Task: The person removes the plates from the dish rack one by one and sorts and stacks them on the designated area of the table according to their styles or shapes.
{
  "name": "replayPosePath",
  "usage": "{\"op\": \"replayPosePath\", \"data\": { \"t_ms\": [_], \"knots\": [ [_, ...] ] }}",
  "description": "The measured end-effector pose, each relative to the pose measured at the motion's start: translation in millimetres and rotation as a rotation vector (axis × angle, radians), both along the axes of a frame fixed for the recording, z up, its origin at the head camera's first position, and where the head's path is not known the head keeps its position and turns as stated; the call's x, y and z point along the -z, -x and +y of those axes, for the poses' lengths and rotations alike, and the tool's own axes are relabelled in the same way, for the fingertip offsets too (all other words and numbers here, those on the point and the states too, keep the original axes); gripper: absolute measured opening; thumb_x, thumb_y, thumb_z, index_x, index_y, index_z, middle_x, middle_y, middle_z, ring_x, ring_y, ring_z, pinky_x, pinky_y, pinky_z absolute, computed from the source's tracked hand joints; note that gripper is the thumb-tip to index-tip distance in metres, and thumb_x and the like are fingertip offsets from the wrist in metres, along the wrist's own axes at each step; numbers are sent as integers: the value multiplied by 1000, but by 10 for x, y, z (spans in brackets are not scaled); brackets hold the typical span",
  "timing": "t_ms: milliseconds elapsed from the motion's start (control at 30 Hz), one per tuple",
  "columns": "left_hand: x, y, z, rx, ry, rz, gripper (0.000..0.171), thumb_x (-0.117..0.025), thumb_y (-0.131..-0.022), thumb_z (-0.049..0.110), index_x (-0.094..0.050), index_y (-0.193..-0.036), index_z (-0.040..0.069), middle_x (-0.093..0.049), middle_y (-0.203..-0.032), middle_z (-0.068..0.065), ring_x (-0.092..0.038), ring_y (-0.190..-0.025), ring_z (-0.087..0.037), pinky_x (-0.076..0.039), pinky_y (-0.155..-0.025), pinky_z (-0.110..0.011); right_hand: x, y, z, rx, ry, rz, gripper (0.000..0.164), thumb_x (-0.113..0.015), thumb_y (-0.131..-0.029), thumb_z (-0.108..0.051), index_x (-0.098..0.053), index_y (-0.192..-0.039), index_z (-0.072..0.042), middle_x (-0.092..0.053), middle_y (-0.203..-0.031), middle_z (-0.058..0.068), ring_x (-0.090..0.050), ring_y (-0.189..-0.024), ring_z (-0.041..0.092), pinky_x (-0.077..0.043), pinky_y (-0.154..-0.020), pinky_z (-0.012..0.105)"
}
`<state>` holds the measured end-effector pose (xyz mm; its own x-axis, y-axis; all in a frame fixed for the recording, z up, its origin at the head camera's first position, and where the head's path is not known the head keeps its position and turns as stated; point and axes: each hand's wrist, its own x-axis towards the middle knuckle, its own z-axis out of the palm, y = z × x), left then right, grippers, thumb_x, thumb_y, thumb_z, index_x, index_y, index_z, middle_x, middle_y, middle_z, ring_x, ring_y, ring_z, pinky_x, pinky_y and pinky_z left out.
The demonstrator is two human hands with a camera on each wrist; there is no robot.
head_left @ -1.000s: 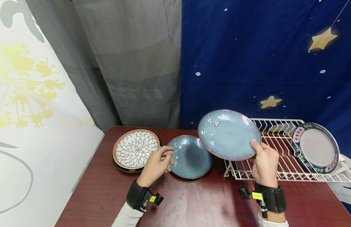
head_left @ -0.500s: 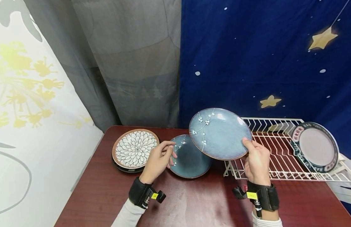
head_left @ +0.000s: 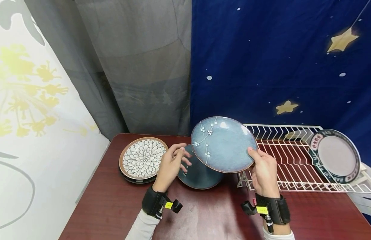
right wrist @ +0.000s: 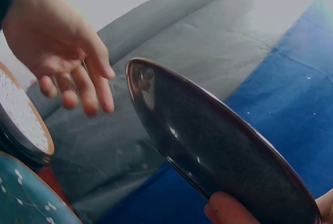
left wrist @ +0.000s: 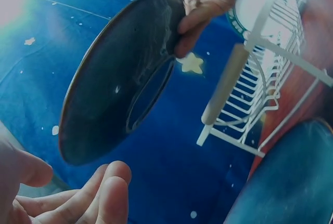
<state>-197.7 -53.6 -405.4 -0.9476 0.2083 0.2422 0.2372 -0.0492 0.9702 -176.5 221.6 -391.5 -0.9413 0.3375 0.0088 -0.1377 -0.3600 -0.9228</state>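
Observation:
A blue plate with white blossom sprigs is held up off the table, tilted, by my right hand, thumb on top of its right rim and fingers beneath. My left hand hovers by the plate's left edge, fingers loosely bent and apart from it. In the left wrist view a gap shows between the left fingers and the held plate's dark underside. Below, a second blue plate lies on the table, partly hidden by the raised plate and left hand.
A brown-rimmed petal-patterned plate sits on top of a dark one at the left of the red-brown table. At the right, a white wire dish rack holds a dark-rimmed plate with lettering leaning at its right end.
My right hand has carried the blue plate leftward, away from the rack and over the lower plate. My left hand has risen slightly and shifted right, its fingers spreading a little.

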Motion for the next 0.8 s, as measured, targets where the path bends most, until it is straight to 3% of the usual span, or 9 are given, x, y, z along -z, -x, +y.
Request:
{"op": "replayPosePath", "data": {
  "t_ms": [167, 300, 400, 500, 600, 800],
  "knots": [
    [163, 90, 36, -18, -48, -63, 38, -43, -97, 36, -48, -127, 12, -61, -92, -19, -62, -70, -37, -52, -52, -45, 22, -11, -77, -61, -27, -21, 45, -59, -91, -17, -47, -117, 18, -63, -94, 16, -64, -81, 18, -54, -70, 28],
    [109, 68, 20, -12, -32, -104, 37, -41, -97, 38, -50, -124, 14, -62, -82, -20, -60, -61, -41, -51, -54, -51, 39, -22, -141, -87, -54, -40, 45, -58, -91, -20, -48, -116, 16, -64, -90, 15, -65, -76, 17, -54, -66, 27],
    [30, 20, -6, -5, -18, -104, 37, -42, -98, 34, -51, -123, 9, -61, -80, -21, -56, -55, -45, -51, -54, -50, 61, -24, -198, -92, -90, -53, 44, -58, -91, -21, -51, -115, 15, -65, -86, 14, -65, -72, 16, -54, -64, 27],
    [-45, -35, -23, -15, 12, -73, 36, -43, -98, 27, -49, -123, 1, -62, -86, -20, -55, -57, -47, -51, -54, -45, 99, -27, -243, -99, -138, -72, 42, -57, -92, -22, -53, -114, 13, -65, -82, 13, -63, -67, 15, -52, -60, 26],
    [-60, -58, -37, -58, 57, -39, 35, -44, -98, 23, -49, -122, -2, -64, -95, -18, -60, -66, -37, -52, -58, -42, 143, -22, -281, -92, -171, -100, 40, -57, -92, -24, -56, -112, 11, -64, -79, 11, -60, -62, 13, -50, -54, 23],
    [145, 61, -55, -159, 93, -40, 32, -45, -97, 30, -55, -113, 4, -63, -75, -12, -60, -55, -24, -52, -54, -44, 212, 12, -371, -98, -191, -108, 39, -55, -93, -24, -56, -115, 8, -64, -86, 12, -62, -66, 12, -54, -60, 29]
  ]
}}
